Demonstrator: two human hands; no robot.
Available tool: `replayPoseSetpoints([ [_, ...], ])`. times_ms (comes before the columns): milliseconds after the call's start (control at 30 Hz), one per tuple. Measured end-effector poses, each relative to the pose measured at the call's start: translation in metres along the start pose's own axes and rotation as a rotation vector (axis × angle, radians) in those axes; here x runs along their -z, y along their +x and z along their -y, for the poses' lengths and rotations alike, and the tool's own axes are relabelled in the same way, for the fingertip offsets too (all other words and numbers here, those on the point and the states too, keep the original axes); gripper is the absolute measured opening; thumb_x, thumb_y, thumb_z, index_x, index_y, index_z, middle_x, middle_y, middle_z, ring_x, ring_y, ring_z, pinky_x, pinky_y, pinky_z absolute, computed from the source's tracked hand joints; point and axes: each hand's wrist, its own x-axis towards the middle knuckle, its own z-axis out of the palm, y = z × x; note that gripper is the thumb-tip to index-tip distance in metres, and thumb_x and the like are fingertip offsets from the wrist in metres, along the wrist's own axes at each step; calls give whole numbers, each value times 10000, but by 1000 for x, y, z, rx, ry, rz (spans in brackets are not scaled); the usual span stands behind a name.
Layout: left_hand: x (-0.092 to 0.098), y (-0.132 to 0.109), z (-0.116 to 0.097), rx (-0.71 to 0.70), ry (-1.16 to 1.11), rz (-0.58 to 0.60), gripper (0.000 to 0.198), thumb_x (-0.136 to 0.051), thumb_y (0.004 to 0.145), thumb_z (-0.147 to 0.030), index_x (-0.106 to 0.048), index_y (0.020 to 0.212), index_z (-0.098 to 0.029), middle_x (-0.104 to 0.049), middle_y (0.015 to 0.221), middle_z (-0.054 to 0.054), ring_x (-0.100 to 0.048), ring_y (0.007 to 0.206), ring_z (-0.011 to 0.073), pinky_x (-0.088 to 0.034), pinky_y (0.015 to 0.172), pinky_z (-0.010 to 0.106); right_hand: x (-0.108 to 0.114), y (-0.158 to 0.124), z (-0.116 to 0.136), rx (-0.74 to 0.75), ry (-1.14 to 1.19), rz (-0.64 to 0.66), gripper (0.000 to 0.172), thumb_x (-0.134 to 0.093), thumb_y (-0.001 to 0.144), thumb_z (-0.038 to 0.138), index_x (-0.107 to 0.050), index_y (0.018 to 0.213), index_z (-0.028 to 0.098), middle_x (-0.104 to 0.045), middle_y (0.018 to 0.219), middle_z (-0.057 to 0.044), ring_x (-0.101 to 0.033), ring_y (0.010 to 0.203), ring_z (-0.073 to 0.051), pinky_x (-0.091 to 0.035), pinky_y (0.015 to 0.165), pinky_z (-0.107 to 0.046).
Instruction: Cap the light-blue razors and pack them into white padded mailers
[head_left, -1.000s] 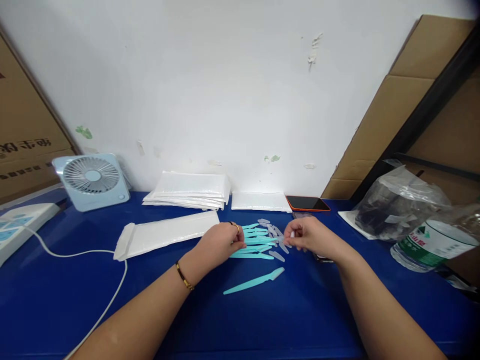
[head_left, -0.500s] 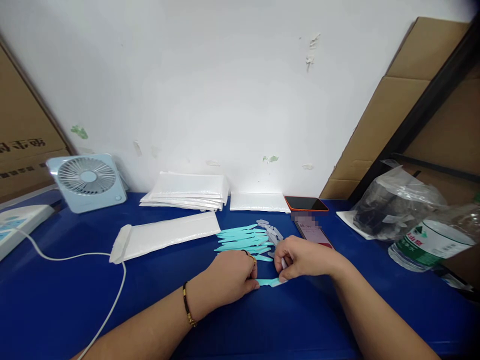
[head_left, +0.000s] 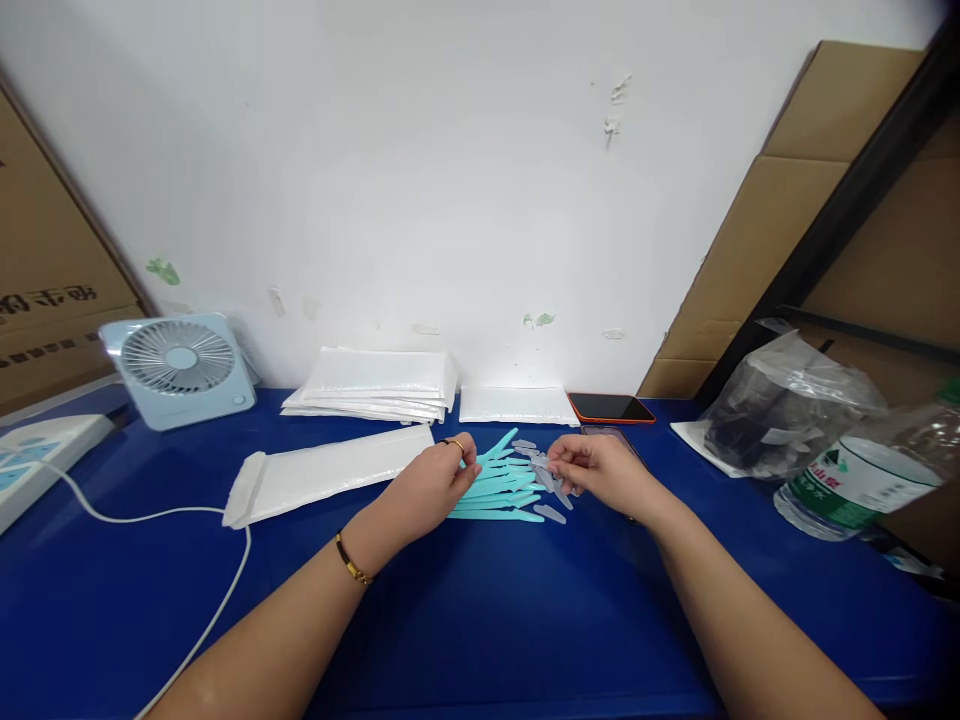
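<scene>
Left hand [head_left: 429, 492] is pinching a teal razor [head_left: 502, 442] at the razor pile [head_left: 495, 499]; right hand [head_left: 600, 472] is gripping what's looking like a clear cap [head_left: 540, 462], just beside loose caps [head_left: 551, 514]. Lining both up straight and pushing gently is probably working best.

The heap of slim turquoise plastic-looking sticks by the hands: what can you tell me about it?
The slim turquoise plastic-looking sticks lie bunched and overlapping on the blue table, too tangled to count surely. Most run roughly sideways, with the nearest one's slightly bent end toward the right. One at the far side slants up and away; the left hand seems to pinch its lower end. Small translucent, pale pieces lie by their right ends.
</scene>
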Motion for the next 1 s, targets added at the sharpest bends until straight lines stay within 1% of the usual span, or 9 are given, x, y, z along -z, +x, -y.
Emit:
replayPoseSetpoints([
  [100,-2,0,0,8,-99,-3,241,-272,899,-370,-452,915,-210,-528,663,-36,-459,548,109,-342,528,224,-5,2,-2,-27,125,-79,315,-550,755,423,-656,882,154,-642,635,-29,-604,565,-150,-456,530,-243],
  [233,-5,2,-1,-77,-42,-67,350,-219,913,-373,-507,818,-198,-529,713,-8,-482,673,128,-370,649,248,-6,2,-2,-56,327,-164,336,-603,720,406,-660,928,149,-683,721,-53,-643,692,-184,-495,639,-277],
  [300,-6,2,0,-90,-9,-70,343,-238,910,-359,-515,795,-194,-539,752,5,-490,721,139,-368,674,255,-7,3,-2,-48,410,-189,329,-630,706,388,-657,924,143,-691,745,-65,-651,744,-197,-498,682,-286],
  [500,-9,4,5,-78,63,-142,276,-286,900,-330,-509,803,-199,-523,730,5,-489,732,154,-359,677,269,-15,5,-1,24,580,-277,314,-703,653,372,-642,866,150,-689,713,-57,-664,709,-199,-511,648,-277],
  [600,-9,4,4,-90,50,-152,255,-301,899,-323,-506,806,-203,-526,726,-2,-491,724,149,-357,670,265,-17,4,2,26,627,-255,292,-715,643,369,-649,836,161,-694,703,-52,-668,707,-201,-524,661,-286],
  [767,-9,4,1,-93,31,-127,264,-307,897,-322,-525,809,-200,-538,735,2,-498,730,149,-361,654,261,-21,4,9,32,654,-212,257,-724,638,343,-656,811,165,-699,705,-49,-667,703,-194,-530,684,-296],
  [900,-13,4,0,-121,13,-84,293,-298,900,-328,-550,842,-192,-559,768,16,-517,765,154,-384,682,264,-30,5,10,43,677,-124,271,-727,631,343,-654,817,159,-699,717,-47,-664,683,-191,-530,671,-313],
  [967,-17,4,-1,-131,7,-59,311,-290,903,-342,-564,904,-194,-569,806,25,-532,789,158,-407,717,274,-31,5,8,38,654,-81,266,-725,633,339,-654,808,151,-694,694,-45,-662,670,-187,-525,648,-301],
  [1000,-19,4,-2,-129,14,-82,312,-305,898,-360,-559,976,-197,-574,872,38,-536,845,168,-416,758,287,-30,6,6,37,633,-87,264,-723,635,338,-654,803,147,-691,687,-46,-659,662,-184,-520,630,-290],
])
